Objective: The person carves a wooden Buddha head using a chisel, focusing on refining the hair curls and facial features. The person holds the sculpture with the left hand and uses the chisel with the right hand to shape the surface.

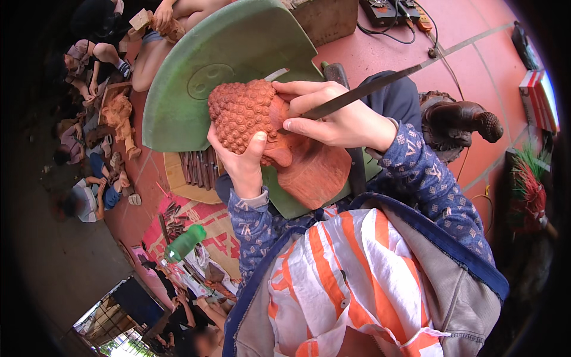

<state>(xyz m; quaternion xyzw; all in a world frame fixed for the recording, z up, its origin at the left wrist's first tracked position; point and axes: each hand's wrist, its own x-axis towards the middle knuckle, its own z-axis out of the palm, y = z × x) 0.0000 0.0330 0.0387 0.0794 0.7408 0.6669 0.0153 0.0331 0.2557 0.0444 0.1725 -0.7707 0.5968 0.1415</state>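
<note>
A reddish-brown carved wooden head [238, 116] with rows of round curls lies tilted in front of me, its smooth neck block [315, 178] toward my lap. My left hand [242, 163] is closed around its lower left side, thumb pressed on the curls. In my right hand [333, 116] is a long, flat, dark metal file [363, 92], pinched near its lower end, which meets the carving beside the ear [281, 156]. The other end sticks out to the upper right. Beneath the carving is a green plastic chair [178, 107]. A pale blade-like piece [276, 74] shows behind the head.
A dark mallet-like tool [336, 74] stands beside the chair. Left of me are a tray of chisels [199, 166] and a green bottle [185, 243]. To the right sits a dark carved figure [458, 119]; cables trail from a black box [389, 12]. Other people work at far left.
</note>
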